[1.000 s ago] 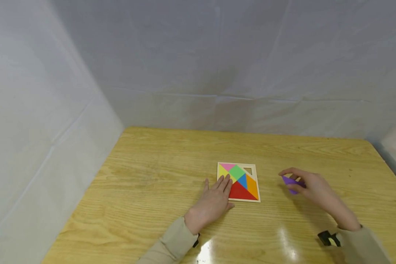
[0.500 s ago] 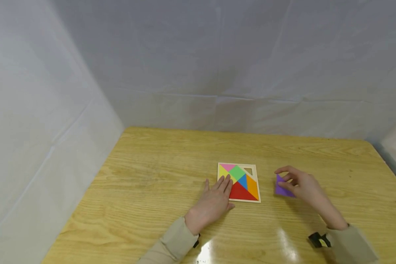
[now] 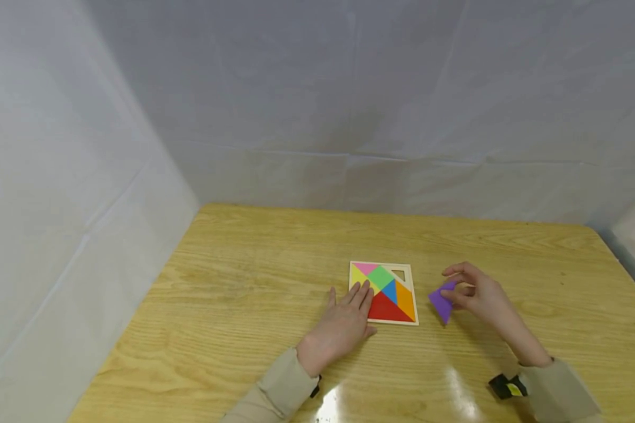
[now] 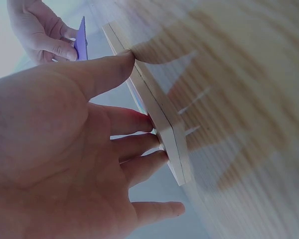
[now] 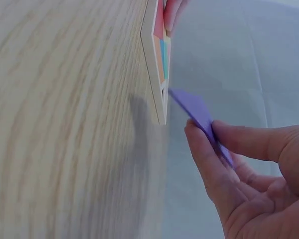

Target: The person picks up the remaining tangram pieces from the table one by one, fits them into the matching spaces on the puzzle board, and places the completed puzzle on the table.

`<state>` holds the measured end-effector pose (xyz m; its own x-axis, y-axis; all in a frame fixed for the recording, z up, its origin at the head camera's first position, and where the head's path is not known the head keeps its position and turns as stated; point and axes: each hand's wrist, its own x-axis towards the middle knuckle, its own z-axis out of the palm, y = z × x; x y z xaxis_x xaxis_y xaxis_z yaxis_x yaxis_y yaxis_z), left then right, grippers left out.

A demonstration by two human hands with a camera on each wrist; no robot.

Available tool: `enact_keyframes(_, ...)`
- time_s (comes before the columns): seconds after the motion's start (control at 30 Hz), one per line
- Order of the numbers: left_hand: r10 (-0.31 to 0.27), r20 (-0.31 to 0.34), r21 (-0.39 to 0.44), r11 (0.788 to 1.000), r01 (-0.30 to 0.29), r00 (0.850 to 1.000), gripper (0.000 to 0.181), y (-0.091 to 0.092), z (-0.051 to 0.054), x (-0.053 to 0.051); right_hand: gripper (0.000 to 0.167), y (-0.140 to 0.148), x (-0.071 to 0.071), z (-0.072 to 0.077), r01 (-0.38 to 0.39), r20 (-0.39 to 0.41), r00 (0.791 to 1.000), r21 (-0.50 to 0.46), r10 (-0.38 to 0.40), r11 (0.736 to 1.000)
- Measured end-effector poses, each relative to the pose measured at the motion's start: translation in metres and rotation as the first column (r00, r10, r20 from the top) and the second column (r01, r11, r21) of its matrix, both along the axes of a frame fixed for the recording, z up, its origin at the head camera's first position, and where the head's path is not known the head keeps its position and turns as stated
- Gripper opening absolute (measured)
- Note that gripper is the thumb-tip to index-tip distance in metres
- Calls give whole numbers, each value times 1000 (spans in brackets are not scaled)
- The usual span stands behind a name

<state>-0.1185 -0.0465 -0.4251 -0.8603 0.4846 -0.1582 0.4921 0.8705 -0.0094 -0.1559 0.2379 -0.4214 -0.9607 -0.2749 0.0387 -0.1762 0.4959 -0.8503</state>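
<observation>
A square tangram puzzle in a pale wooden frame lies on the table, with pink, green, yellow, blue, orange and red pieces fitted in it. My left hand rests with fingers spread on its lower left part; in the left wrist view the thumb touches the frame's edge. To the right of the puzzle, my right hand pinches a flat purple triangle between thumb and fingers. The right wrist view shows this purple triangle held tilted above the table, apart from the frame. A cut-out opening shows at the frame's upper right corner.
The wooden table has rounded far corners. Pale sheeting hangs behind it and along the left side. A black wrist strap sits at the right sleeve.
My right hand has moved left toward the puzzle and turned the purple triangle between its fingers. The left hand has stayed in place on the puzzle.
</observation>
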Motion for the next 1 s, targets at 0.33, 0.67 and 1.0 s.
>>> enact_keyframes(0.33,0,4,-2,1000,0,1000,68,-1,1,1,39,-1,-1,1,-5,3,1000,56,5,998)
enact_keyframes(0.67,2,9,1,1000,-2,1000,68,-1,1,1,26,-4,-1,-4,9,-25,1000,106,-7,994)
enact_keyframes(1.0,3,4,-2,1000,-3,1000,69,-1,1,1,31,-5,-3,-6,6,48,999,-10,-6,1000)
